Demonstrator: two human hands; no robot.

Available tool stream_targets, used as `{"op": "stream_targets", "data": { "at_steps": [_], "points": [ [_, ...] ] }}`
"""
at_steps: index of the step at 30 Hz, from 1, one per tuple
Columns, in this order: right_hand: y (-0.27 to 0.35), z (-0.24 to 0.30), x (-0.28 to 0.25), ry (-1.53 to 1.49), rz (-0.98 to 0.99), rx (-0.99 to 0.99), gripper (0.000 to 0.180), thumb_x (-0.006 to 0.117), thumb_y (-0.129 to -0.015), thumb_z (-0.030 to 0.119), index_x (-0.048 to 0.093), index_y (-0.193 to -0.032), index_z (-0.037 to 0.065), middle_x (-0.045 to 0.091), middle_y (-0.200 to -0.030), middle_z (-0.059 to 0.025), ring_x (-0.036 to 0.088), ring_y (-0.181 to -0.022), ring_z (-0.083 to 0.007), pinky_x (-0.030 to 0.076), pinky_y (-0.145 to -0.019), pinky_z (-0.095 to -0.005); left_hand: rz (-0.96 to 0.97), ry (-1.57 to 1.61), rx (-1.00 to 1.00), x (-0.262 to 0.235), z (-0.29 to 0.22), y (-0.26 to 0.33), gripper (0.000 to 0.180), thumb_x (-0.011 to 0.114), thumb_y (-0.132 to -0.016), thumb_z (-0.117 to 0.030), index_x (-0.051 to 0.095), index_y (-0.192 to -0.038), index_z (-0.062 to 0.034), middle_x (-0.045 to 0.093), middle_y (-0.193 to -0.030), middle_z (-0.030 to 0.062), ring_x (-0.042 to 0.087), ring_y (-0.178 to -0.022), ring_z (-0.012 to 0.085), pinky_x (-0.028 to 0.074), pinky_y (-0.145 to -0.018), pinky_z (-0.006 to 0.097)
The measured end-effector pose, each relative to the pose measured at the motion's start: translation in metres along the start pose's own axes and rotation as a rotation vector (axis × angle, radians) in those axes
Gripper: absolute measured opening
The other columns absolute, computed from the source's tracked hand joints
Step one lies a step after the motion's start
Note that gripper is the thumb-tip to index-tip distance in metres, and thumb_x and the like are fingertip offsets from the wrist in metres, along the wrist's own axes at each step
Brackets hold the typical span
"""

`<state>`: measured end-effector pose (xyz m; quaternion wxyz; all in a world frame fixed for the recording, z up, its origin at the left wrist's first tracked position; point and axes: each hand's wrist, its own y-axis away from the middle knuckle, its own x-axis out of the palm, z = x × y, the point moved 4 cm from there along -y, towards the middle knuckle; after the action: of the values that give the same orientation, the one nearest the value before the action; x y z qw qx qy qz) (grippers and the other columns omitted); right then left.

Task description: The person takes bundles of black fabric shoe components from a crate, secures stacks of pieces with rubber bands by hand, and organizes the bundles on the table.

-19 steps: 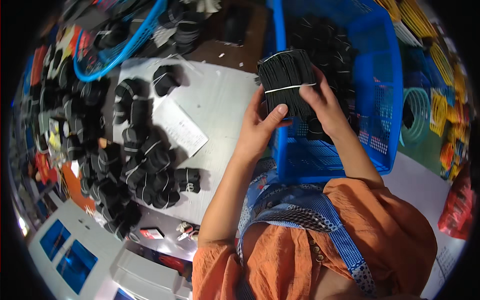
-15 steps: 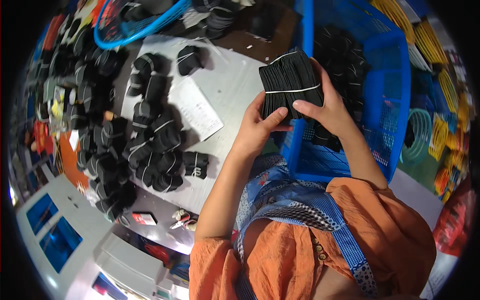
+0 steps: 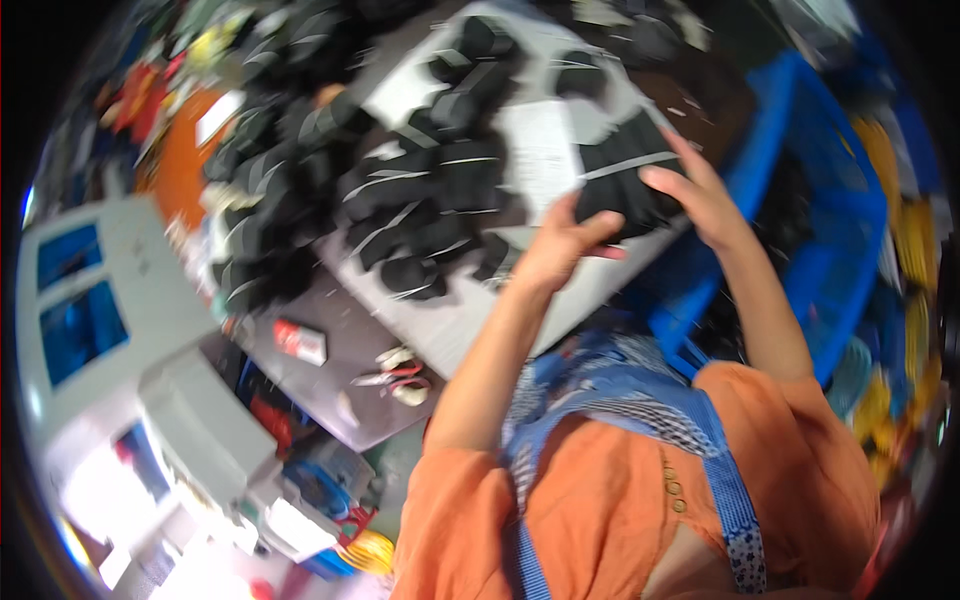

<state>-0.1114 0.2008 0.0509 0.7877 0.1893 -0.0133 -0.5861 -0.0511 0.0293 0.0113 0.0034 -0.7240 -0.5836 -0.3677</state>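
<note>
A stack of black fabric pieces (image 3: 630,180), bound with a pale band, is between my two hands above the right part of a white board (image 3: 450,325). My left hand (image 3: 562,245) grips its near left side, thumb stretched over the top. On the opposite side my right hand (image 3: 705,200) holds the stack with thumb and fingers. Beside it to the left lies a printed white sheet (image 3: 540,150). Several similar black bundles (image 3: 470,180) with pale bands are heaped left of the sheet. Motion blurs the picture, and the undersides of my fingers are hidden.
A blue plastic crate (image 3: 850,190) with dark contents stands at the right. More black bundles (image 3: 265,190) pile up at the left. Near the table's front edge lie red-handled scissors (image 3: 400,378) and a small red and white box (image 3: 300,341).
The view has swung, so the table fills more of it. My hands have carried the bound stack leftward from the crate's edge to over the white board beside the sheet.
</note>
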Motion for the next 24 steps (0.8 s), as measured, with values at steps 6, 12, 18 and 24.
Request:
{"op": "stream_targets", "data": {
  "at_steps": [6,12,18,24],
  "points": [
    [-0.003,0.049,0.068,0.078,0.050,-0.258,0.083,0.066,-0.078,0.019,0.022,-0.146,-0.001,0.044,-0.135,-0.0188,0.047,-0.122,-0.0243,0.037,-0.103,-0.0339,0.032,0.302,0.156,-0.030,-0.030,0.023,0.063,0.063,-0.089,-0.022,0.032,-0.140,-0.0051,0.048,-0.130,0.0076,0.049,-0.116,0.0179,0.046,-0.093,0.036],
    [-0.007,0.065,0.176,0.024,0.371,-0.304,0.083,0.067,-0.081,0.020,0.021,-0.148,0.005,0.047,-0.131,-0.0161,0.050,-0.115,-0.0225,0.042,-0.096,-0.0333,-0.594,-0.222,0.596,-0.120,-0.084,0.115,0.072,0.067,-0.084,-0.018,0.029,-0.143,-0.0033,0.037,-0.143,0.0119,0.036,-0.131,0.0232,0.026,-0.109,0.034],
    [-0.008,0.040,0.217,0.063,0.623,-0.139,0.061,0.061,-0.084,0.011,0.038,-0.141,0.007,0.057,-0.115,-0.0091,0.055,-0.099,-0.0149,0.045,-0.087,-0.0287,-1.348,-0.876,0.592,-0.228,-0.101,0.265,0.075,0.074,-0.078,-0.020,0.036,-0.140,-0.0028,0.045,-0.135,0.0133,0.044,-0.123,0.0238,0.033,-0.105,0.035],
    [0.004,0.014,0.229,0.150,0.729,-0.024,0.045,0.058,-0.084,0.005,0.050,-0.129,0.004,0.060,-0.103,-0.0078,0.058,-0.086,-0.0116,0.049,-0.077,-0.0267,-1.840,-1.021,0.136,-0.340,-0.074,0.357,0.076,0.078,-0.071,-0.027,0.044,-0.135,-0.0059,0.055,-0.124,0.0223,0.053,-0.117,0.0353,0.040,-0.097,0.040]
  ]
}}
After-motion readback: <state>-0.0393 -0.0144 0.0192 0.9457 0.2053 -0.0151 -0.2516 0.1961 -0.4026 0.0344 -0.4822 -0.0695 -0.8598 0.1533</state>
